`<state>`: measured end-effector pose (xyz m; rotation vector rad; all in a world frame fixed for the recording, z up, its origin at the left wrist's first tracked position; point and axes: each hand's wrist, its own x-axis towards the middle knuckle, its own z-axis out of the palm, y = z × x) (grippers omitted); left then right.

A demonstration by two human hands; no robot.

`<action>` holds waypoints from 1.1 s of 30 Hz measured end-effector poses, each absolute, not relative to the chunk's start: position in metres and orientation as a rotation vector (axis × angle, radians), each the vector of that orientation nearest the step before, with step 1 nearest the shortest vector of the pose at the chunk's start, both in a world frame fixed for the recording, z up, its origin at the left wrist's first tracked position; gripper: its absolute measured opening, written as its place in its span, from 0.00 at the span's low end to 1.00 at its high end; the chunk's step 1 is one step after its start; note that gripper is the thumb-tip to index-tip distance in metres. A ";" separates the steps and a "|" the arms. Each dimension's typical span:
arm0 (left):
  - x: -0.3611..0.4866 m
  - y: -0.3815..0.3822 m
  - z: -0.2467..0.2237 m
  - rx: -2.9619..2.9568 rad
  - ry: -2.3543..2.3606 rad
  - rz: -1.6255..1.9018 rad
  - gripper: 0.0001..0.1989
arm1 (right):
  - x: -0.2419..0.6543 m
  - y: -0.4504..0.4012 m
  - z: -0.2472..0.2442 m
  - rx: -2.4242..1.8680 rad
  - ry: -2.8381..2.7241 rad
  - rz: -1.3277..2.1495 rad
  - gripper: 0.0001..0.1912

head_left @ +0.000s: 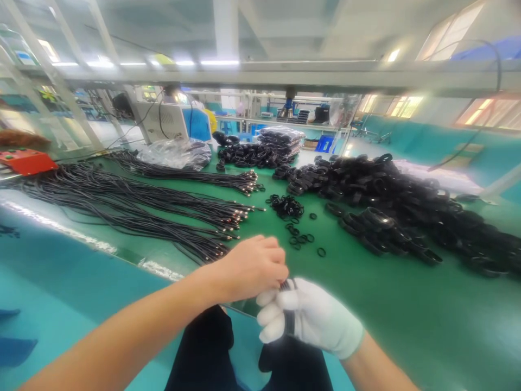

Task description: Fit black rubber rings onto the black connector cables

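The gloved right hand (313, 315) grips a black part (289, 322) at the near edge of the green worktop (407, 309). The bare left hand (258, 269), curled, meets its upper end; its hold cannot be determined. Beyond lie small black rings (286, 207), metal-tipped cables (101, 187) (left) and larger bands (378, 218) (right).
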<state>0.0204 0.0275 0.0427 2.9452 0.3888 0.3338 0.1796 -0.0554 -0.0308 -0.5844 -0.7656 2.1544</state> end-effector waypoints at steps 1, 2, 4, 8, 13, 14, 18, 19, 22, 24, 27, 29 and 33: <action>0.020 0.029 0.044 2.842 0.445 0.272 0.09 | 0.179 -0.056 -0.032 -0.555 -0.740 2.167 0.16; 0.020 0.032 0.045 2.692 0.500 0.208 0.08 | 0.179 -0.057 -0.033 -0.517 -0.710 2.177 0.16; 0.019 0.036 0.040 2.321 0.595 0.115 0.06 | 0.176 -0.059 -0.034 -0.451 -0.629 2.194 0.15; 0.017 0.030 0.014 1.793 0.699 0.217 0.08 | 0.172 -0.060 -0.036 -0.362 -0.474 2.216 0.13; 0.014 0.006 -0.008 1.634 0.715 0.506 0.06 | 0.174 -0.058 -0.033 -0.406 -0.645 2.163 0.15; 0.012 0.003 -0.010 1.610 0.714 0.529 0.07 | 0.175 -0.058 -0.031 -0.432 -0.714 2.136 0.15; 0.007 -0.007 -0.012 1.513 0.663 0.564 0.08 | 0.174 -0.059 -0.015 -0.475 -0.956 2.083 0.14; 0.006 -0.009 -0.013 1.534 0.666 0.599 0.07 | 0.173 -0.058 -0.011 -0.479 -1.010 2.085 0.13; 0.005 -0.016 -0.015 1.673 0.720 0.768 0.04 | 0.171 -0.057 0.002 -0.510 -1.153 2.110 0.13; 0.006 -0.023 -0.017 1.764 0.740 0.886 0.04 | 0.170 -0.056 0.008 -0.523 -1.241 2.145 0.14; 0.007 -0.033 -0.022 1.931 0.696 1.136 0.07 | 0.169 -0.055 0.014 -0.524 -1.345 2.160 0.14; 0.007 -0.038 -0.022 2.047 0.647 1.306 0.10 | 0.169 -0.055 0.017 -0.530 -1.389 2.157 0.14; 0.004 -0.042 -0.013 2.217 0.601 1.273 0.12 | 0.172 -0.056 0.023 -0.591 -1.495 2.182 0.15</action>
